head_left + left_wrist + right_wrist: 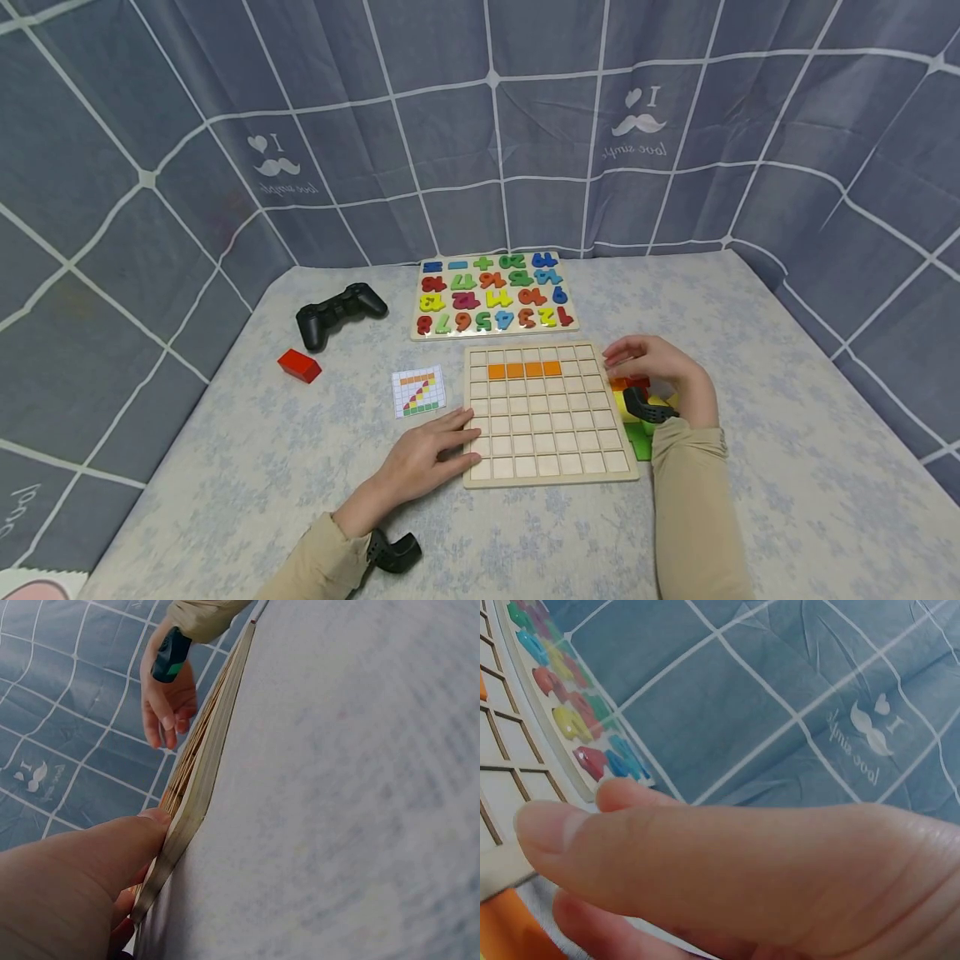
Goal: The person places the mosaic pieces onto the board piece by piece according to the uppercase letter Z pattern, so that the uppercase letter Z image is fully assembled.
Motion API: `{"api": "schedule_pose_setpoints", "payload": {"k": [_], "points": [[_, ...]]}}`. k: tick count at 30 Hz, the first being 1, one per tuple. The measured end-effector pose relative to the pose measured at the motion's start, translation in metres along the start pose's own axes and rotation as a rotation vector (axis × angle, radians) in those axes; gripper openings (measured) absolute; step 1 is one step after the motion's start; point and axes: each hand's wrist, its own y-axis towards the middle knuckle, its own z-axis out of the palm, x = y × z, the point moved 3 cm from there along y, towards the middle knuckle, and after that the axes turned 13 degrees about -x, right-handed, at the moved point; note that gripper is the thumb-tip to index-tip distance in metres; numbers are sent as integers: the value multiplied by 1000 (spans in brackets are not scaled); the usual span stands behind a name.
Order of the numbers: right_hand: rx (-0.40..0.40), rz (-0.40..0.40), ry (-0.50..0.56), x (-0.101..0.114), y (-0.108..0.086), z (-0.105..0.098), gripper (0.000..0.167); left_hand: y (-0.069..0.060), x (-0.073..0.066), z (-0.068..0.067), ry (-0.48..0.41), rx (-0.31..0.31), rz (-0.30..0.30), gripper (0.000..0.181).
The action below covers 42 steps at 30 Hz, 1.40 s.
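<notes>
A wooden grid board (pixel 551 483) lies on the table, with a row of orange square tiles (pixel 524 370) near its far side. My left hand (pixel 429 457) rests at the board's left edge, its extended fingers touching the frame. In the left wrist view the thumb (pixel 112 844) lies against that edge. Over the board's far right edge hovers my right hand (pixel 654 364), with loosely bent fingers and no piece visible between them. Below it sits a pile of red, yellow and green blocks (pixel 639 437), partly hidden by the hand and wrist strap. A printed pattern card (pixel 418 391) lies left of the board.
Behind the grid board lies a number puzzle board (pixel 491 333) with colourful pieces. A black game controller (pixel 341 314) and a red block (pixel 299 365) are at the left. A blue checked curtain (pixel 465 125) surrounds the table's back and sides.
</notes>
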Motion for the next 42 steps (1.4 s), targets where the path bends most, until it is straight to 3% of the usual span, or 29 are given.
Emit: {"api": "schedule_pose_setpoints", "payload": {"k": [19,39,42], "points": [[85,-50,-33,-11,-2,-1,39,0,0,1,-4,9,-10,43],[69,75,-49,-7,-1,4,30,-1,2,1,1,6,7,42],[72,61,-46,-6,-1,5,29,0,2,1,2,11,1,43]]}}
